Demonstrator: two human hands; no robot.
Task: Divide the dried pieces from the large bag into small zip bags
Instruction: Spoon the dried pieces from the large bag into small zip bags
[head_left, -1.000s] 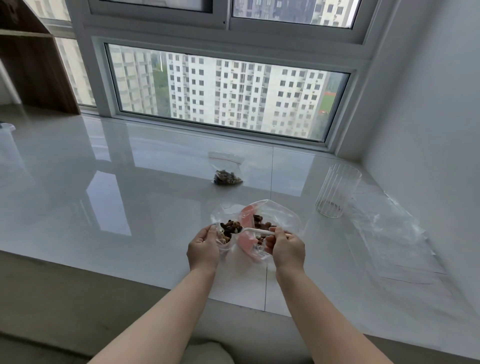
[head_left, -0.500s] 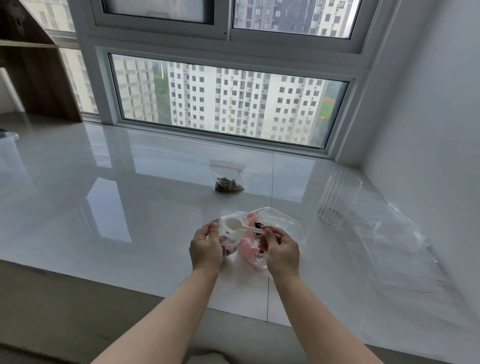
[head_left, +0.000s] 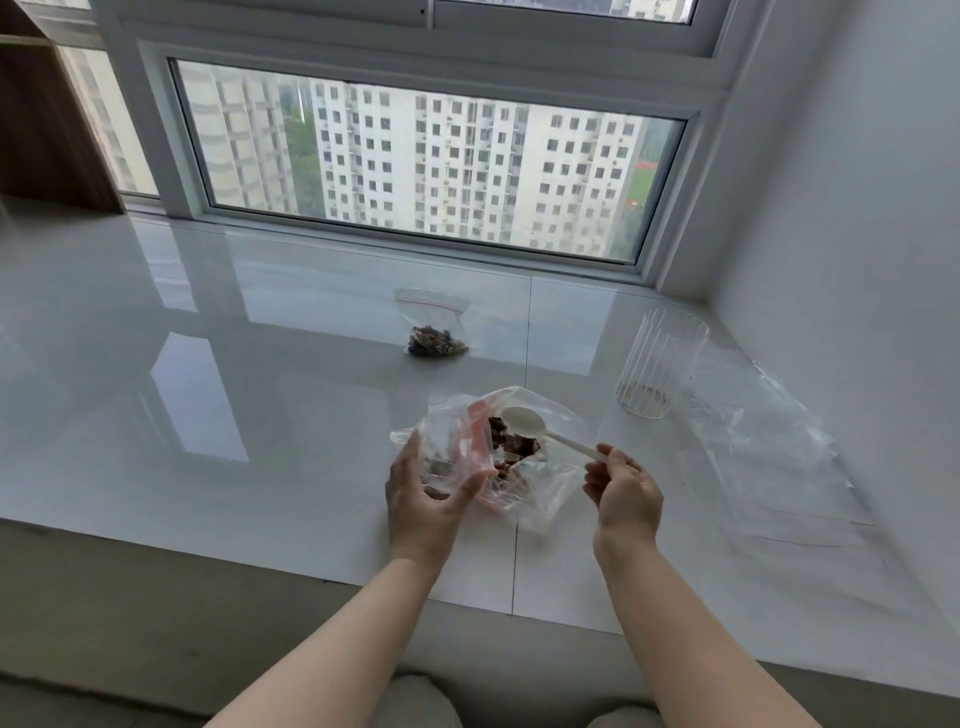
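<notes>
Dried pieces (head_left: 511, 447) sit in the large bag (head_left: 540, 499) between both hands.
Left hand (head_left: 423, 496) pinches a small zip bag (head_left: 447, 457); right hand (head_left: 626, 493) clamps a white spoon (head_left: 540, 428) handle, bowl over the pieces. Bare counter (head_left: 260, 415) lies left of the grip.

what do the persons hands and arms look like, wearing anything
Both forearms are bare up to the frame's bottom edge: no sleeves in view. The left hand and right hand wear no gloves, and no rings, watch or bracelet show at the wrists. Nails look short and unpainted.
</notes>
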